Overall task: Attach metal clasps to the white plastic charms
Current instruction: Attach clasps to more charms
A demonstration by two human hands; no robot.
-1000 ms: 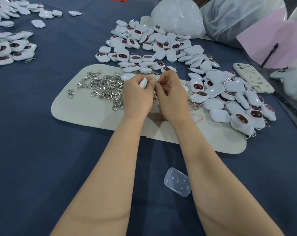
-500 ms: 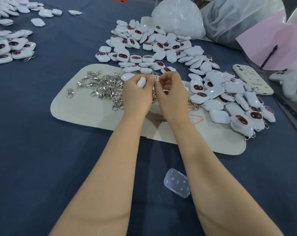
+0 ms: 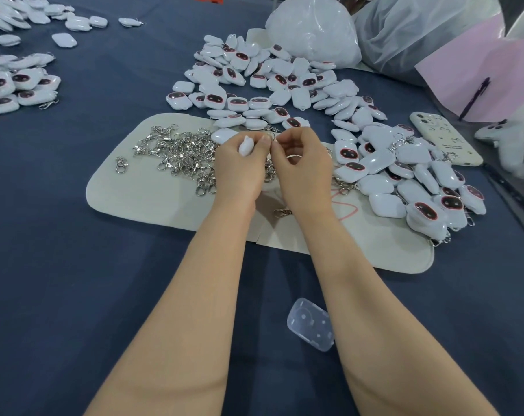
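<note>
Charm (image 3: 246, 146), glossy rounded white plastic, tangled shiny metal clasps (image 3: 182, 151)

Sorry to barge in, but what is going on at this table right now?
A person is mid-assembly: the left hand grips a white charm, while the right hand pinches what looks like a clasp ring against its top. Loose clasps lie piled on the beige mat; charms with clasps already on are heaped at the right.
</note>
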